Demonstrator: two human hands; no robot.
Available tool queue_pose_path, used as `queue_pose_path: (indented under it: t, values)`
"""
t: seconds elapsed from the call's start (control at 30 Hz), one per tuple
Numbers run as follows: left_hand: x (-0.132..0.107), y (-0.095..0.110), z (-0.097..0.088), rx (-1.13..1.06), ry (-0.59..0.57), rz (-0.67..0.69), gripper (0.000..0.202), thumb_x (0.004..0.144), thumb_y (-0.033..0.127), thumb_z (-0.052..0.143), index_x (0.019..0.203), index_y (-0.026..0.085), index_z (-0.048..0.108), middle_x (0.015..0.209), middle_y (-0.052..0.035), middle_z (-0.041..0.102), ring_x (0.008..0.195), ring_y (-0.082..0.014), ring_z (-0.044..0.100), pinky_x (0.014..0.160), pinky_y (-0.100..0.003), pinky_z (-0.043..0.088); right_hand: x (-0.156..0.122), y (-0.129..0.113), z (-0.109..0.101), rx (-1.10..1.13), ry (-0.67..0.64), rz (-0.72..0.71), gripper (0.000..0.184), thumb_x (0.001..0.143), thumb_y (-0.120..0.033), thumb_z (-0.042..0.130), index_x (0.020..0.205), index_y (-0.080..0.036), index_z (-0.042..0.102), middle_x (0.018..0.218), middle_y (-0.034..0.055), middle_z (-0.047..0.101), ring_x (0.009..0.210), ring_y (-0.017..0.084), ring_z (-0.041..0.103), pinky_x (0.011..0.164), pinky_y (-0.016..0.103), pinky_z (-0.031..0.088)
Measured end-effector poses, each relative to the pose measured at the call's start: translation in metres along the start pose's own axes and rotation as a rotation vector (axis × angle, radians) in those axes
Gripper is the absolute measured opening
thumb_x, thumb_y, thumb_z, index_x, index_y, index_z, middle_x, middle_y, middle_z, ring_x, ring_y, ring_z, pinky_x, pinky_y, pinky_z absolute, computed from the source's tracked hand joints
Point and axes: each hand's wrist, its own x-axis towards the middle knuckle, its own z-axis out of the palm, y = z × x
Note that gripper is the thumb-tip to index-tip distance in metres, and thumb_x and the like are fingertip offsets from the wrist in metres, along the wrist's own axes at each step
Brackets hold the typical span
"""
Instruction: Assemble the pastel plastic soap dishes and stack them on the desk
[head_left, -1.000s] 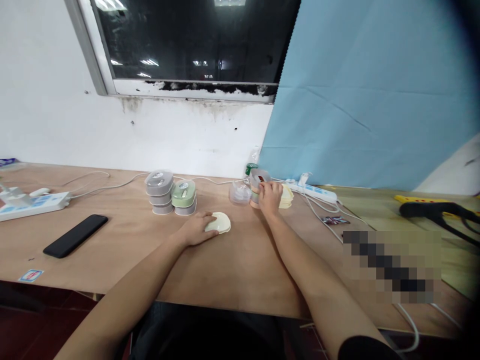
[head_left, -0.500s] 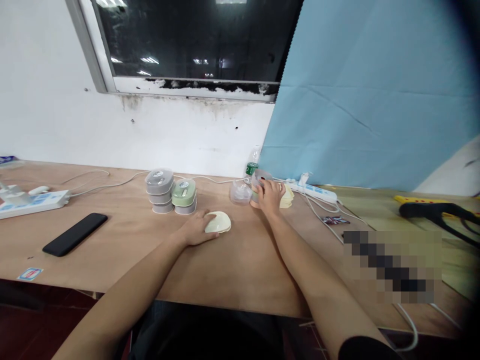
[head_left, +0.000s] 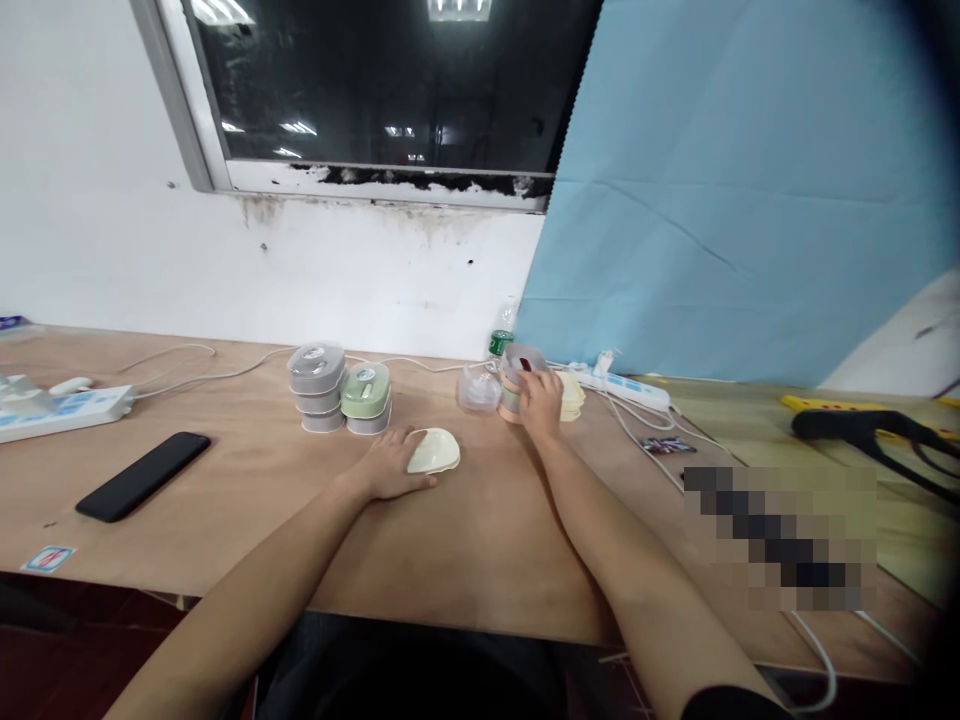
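Observation:
My left hand (head_left: 388,463) rests on the wooden desk (head_left: 465,540) with its fingers curled on a cream oval box part (head_left: 434,451). My right hand (head_left: 540,400) reaches further back and grips a grey lid (head_left: 519,358) tilted up on top of a small stack of pinkish and grey boxes (head_left: 509,400). A clear plastic box (head_left: 478,389) sits just left of that stack. Pale yellow box parts (head_left: 571,393) lie just right of my right hand.
Stacked grey boxes (head_left: 318,385) and a green-lidded box (head_left: 366,395) stand left of centre. A black phone (head_left: 144,475) and a white power strip (head_left: 64,407) lie at the left. Another power strip (head_left: 626,388), cables, a green-capped bottle (head_left: 501,335) and a blue curtain (head_left: 750,190) are at the right.
My right hand has lifted the grey lid up off the stack again after pressing it down half a second ago. My left hand stays on the cream part.

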Motion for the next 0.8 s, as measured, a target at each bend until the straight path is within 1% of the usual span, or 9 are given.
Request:
queue_pose_path:
  t: [0.13,0.27,0.33,0.47,0.53,0.6,0.67,0.73,0.8]
  values:
    - [0.0,0.002,-0.003,0.002,0.005,-0.017,0.084,0.076,0.069,0.052,0.142,0.02,0.035,0.141,-0.0154,0.041,0.127,-0.0341,0.042,0.105,-0.046,0.033,0.002,-0.005,-0.004,-0.004,0.026,-0.018,0.034,0.082,-0.015,0.043,0.106,-0.021,0.067,0.094,0.009,0.06,0.099,0.026,0.051,0.099,0.047,0.035]
    - [0.001,0.005,-0.006,-0.042,0.071,-0.016,0.08,0.075,0.065,0.057,0.138,0.019,0.042,0.132,-0.0153,0.05,0.121,-0.0332,0.048,0.102,-0.045,0.036,-0.003,-0.025,-0.012,-0.006,0.151,-0.066,0.033,0.086,-0.026,0.049,0.115,-0.019,0.061,0.111,0.0119,0.058,0.112,0.028,0.048,0.104,0.052,0.031]
    - [0.002,0.007,-0.01,-0.115,0.128,-0.042,0.08,0.074,0.065,0.058,0.136,0.018,0.044,0.129,-0.015,0.054,0.119,-0.0333,0.049,0.101,-0.045,0.038,-0.009,-0.041,-0.016,0.049,0.154,-0.162,0.037,0.086,-0.03,0.051,0.12,-0.018,0.057,0.115,0.0127,0.057,0.116,0.029,0.046,0.104,0.053,0.032]
    - [0.001,0.01,-0.018,-0.409,0.249,-0.084,0.067,0.081,0.062,0.053,0.132,0.019,0.048,0.126,-0.0122,0.058,0.114,-0.0295,0.055,0.096,-0.041,0.043,-0.025,-0.079,-0.022,0.274,0.018,-0.475,0.047,0.084,-0.034,0.057,0.126,-0.016,0.05,0.117,0.014,0.057,0.115,0.028,0.05,0.099,0.049,0.042]
    - [0.001,0.01,-0.02,-0.575,0.293,-0.084,0.059,0.085,0.057,0.051,0.13,0.019,0.049,0.127,-0.011,0.058,0.114,-0.0267,0.057,0.095,-0.038,0.045,-0.03,-0.094,-0.024,0.351,-0.046,-0.559,0.05,0.083,-0.035,0.059,0.129,-0.017,0.048,0.122,0.0145,0.057,0.116,0.028,0.051,0.098,0.046,0.045]
    - [0.002,0.008,-0.021,-0.692,0.308,-0.066,0.056,0.087,0.054,0.05,0.129,0.018,0.05,0.128,-0.0106,0.059,0.113,-0.0252,0.057,0.094,-0.036,0.046,-0.032,-0.105,-0.024,0.363,-0.103,-0.539,0.047,0.085,-0.034,0.058,0.13,-0.022,0.047,0.129,0.0134,0.054,0.119,0.027,0.05,0.099,0.045,0.045]
    - [0.002,0.008,-0.021,-0.735,0.3,-0.029,0.053,0.089,0.052,0.048,0.128,0.016,0.051,0.125,-0.0104,0.061,0.11,-0.0242,0.059,0.091,-0.035,0.047,-0.031,-0.109,-0.023,0.369,-0.143,-0.488,0.045,0.086,-0.033,0.055,0.13,-0.025,0.047,0.135,0.0122,0.051,0.123,0.027,0.048,0.1,0.045,0.045]
    - [0.001,0.009,-0.022,-0.718,0.27,0.009,0.05,0.089,0.051,0.047,0.123,0.016,0.056,0.117,-0.0093,0.066,0.101,-0.0231,0.063,0.085,-0.033,0.049,-0.031,-0.107,-0.022,0.391,-0.167,-0.453,0.043,0.088,-0.033,0.051,0.13,-0.025,0.047,0.135,0.0118,0.052,0.124,0.026,0.048,0.101,0.046,0.044]
    - [-0.001,0.013,-0.024,-0.67,0.231,0.03,0.048,0.088,0.052,0.048,0.118,0.017,0.06,0.109,-0.0074,0.069,0.093,-0.0219,0.064,0.08,-0.031,0.049,-0.03,-0.103,-0.02,0.399,-0.21,-0.415,0.038,0.091,-0.033,0.045,0.128,-0.024,0.049,0.128,0.0115,0.057,0.118,0.025,0.052,0.098,0.046,0.046]
